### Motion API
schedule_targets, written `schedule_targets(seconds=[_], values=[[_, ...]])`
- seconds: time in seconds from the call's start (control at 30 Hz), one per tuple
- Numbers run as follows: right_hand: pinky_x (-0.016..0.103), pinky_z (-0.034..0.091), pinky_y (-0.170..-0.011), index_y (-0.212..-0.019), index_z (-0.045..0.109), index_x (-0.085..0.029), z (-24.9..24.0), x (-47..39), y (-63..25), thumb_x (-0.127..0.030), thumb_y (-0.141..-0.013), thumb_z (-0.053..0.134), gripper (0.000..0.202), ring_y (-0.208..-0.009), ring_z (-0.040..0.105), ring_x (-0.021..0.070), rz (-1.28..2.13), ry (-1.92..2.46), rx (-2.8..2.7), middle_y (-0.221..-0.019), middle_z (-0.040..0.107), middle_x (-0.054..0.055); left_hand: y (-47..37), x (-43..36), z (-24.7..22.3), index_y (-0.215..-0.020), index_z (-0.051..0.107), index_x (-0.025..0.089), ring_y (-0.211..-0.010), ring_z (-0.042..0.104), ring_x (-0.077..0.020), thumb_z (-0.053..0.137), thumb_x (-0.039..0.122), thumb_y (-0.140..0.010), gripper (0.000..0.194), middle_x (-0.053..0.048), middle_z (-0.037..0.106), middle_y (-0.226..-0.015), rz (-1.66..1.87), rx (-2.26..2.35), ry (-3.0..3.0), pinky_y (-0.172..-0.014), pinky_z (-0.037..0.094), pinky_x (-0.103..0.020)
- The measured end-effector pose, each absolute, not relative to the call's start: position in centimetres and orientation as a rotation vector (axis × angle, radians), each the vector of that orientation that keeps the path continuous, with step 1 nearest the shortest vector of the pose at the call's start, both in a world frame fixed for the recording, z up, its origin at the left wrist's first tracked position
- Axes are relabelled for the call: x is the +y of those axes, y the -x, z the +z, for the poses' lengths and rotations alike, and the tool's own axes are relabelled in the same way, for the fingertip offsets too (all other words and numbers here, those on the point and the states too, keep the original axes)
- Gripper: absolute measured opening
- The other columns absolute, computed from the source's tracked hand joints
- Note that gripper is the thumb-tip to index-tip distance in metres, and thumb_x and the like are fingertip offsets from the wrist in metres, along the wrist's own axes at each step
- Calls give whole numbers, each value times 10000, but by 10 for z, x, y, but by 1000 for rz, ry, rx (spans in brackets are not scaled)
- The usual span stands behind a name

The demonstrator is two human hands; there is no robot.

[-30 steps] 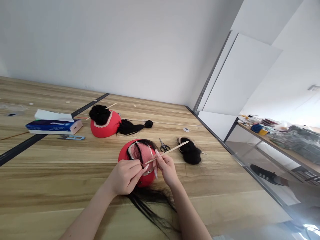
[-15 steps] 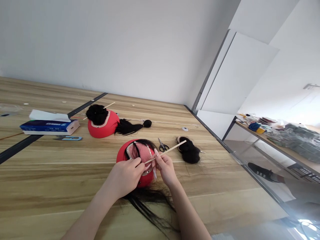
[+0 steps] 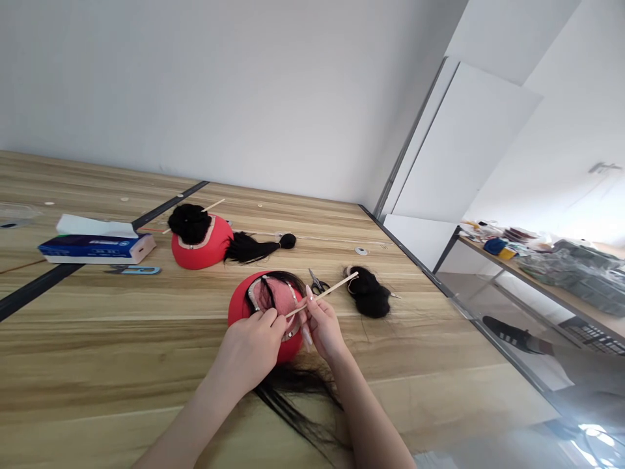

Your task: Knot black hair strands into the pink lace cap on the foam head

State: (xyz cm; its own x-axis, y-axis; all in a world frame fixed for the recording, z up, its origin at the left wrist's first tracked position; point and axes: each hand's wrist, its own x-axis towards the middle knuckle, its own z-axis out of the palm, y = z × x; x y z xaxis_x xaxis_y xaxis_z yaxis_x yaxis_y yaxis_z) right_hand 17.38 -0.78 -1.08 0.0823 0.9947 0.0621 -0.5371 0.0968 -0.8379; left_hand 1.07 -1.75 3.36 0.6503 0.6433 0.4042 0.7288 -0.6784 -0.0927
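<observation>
My right hand (image 3: 324,327) is closed around a thin pale wooden stick (image 3: 336,286), which slants up to the right. Beside it, my left hand (image 3: 261,345) is pinched at the stick's lower end; whatever sits between its fingers is hidden. Both hands are over a red dome-shaped head block (image 3: 239,299). A pink mesh wig cap (image 3: 286,296) with a pale edging and pins covers the block's top. Long black hair (image 3: 293,404) spills from the block's near side onto the table, and a few dark strands cross the mesh.
Scissors (image 3: 318,284) and a black hair bundle (image 3: 371,296) lie just beyond my right hand. Farther left are a second red head block (image 3: 198,257) with bunched hair, a tissue pack (image 3: 92,249) and blue-handled snips (image 3: 141,270). A person's shoe (image 3: 510,335) shows at right.
Both hands have shifted very slightly to the right. The stick's upper end has dropped a little to the left. The head block and other things on the table stay in place.
</observation>
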Motion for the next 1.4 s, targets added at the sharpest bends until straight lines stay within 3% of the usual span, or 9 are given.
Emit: schedule_targets(seconds=[0.3, 0.57, 0.77, 1.0, 1.2, 1.4], values=[[164, 293, -226, -709, 665, -154, -10, -8, -176, -501, -763, 736, 358, -275, 416, 55, 1330, 735, -763, -495, 567, -48, -14, -24, 34, -853, 625, 172, -716, 644, -246, 456, 8, -847, 236, -49, 647, -799, -361, -1144, 2689, -551, 419, -324], [169, 302, -243, -707, 675, -154, -10, -6, -183, -492, -789, 713, 349, -273, 398, 50, 1286, 744, -736, -466, 549, -53, -16, -25, 22, -728, 584, 174, -647, 545, -220, 476, 9, -811, 214, -28, 601, -680, -583, -832, 2664, -682, 369, -390], [162, 287, -253, -690, 672, -159, -8, -5, -183, -496, -786, 713, 353, -292, 389, 46, 1279, 738, -729, -467, 542, -53, -18, -29, 25, -713, 576, 177, -712, 503, -203, 466, 45, -827, 207, -11, 577, -659, -826, -748, 2615, -886, 333, -478], [154, 304, -295, -679, 661, -164, -8, -7, -183, -496, -794, 708, 355, -325, 403, 43, 1248, 758, -737, -471, 549, -51, -22, -36, 28, -687, 575, 172, -666, 461, -164, 461, 80, -853, 222, 7, 529, -619, -857, -409, 2755, -1065, 300, -513], [163, 272, -278, -699, 651, -166, -9, -5, -184, -513, -784, 712, 362, -304, 391, 45, 1264, 767, -749, -475, 549, -56, -27, -36, 23, -640, 563, 168, -631, 446, -148, 473, 78, -855, 250, -7, 528, -601, -1009, -214, 2945, -991, 463, -360], [164, 301, -313, -701, 636, -160, -10, -4, -184, -542, -742, 738, 397, -333, 405, 49, 1208, 799, -769, -475, 555, -52, -30, -38, 22, -610, 543, 176, -624, 425, -158, 433, 87, -897, 320, -17, 521, -587, -1078, -196, 2970, -829, 486, -344]])
